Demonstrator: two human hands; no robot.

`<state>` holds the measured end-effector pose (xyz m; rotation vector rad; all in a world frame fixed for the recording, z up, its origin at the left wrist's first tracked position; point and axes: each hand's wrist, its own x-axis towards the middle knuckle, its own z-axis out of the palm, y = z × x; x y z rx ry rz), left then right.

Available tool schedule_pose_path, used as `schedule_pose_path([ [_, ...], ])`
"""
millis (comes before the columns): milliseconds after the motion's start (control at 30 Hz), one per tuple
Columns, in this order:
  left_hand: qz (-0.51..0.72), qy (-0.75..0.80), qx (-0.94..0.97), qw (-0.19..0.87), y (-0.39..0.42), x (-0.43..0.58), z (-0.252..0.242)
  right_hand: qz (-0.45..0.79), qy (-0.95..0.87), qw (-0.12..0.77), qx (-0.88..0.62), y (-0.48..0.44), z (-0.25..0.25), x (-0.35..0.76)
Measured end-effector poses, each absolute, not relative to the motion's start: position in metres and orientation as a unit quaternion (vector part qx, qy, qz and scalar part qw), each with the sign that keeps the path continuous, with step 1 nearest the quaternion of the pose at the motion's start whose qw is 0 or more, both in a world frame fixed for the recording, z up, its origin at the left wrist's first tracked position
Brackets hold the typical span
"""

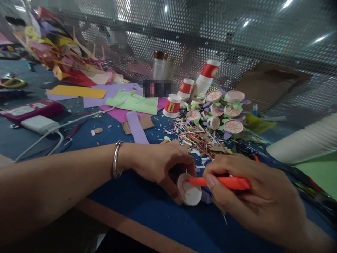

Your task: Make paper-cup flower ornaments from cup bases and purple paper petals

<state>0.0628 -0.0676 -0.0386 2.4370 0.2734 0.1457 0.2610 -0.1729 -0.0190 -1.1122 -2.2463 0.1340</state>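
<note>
My left hand [163, 165], with a silver bangle at the wrist, grips a small paper cup piece [193, 195] whose round white face is tilted up toward me. A curved orange-red line shows on that face. In my right hand [260, 196] is an orange marker [226, 182], its tip touching the white face by the line. Purple paper [206, 196] shows beside the cup piece. Behind my hands stands a cluster of finished-looking cup pieces [233, 125] with red line patterns on their faces and green and purple paper tabs.
Paper scraps [200, 137] lie heaped beyond my hands. Red and white paper cups [172, 106] and a leaning cup stack [206, 79] stand behind. Coloured paper sheets [134, 102], a white charger [39, 124] with cable and yellow-handled scissors [13, 83] lie left. A white ribbed roll [302, 140] is right.
</note>
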Motion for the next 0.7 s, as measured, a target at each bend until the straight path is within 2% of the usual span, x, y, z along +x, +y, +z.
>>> schedule_pose_path([
  [700, 0.039, 0.113, 0.927, 0.354, -0.069, 0.0627, -0.0358, 0.038, -0.846, 0.298, -0.441, -0.1724, -0.018, 0.2609],
])
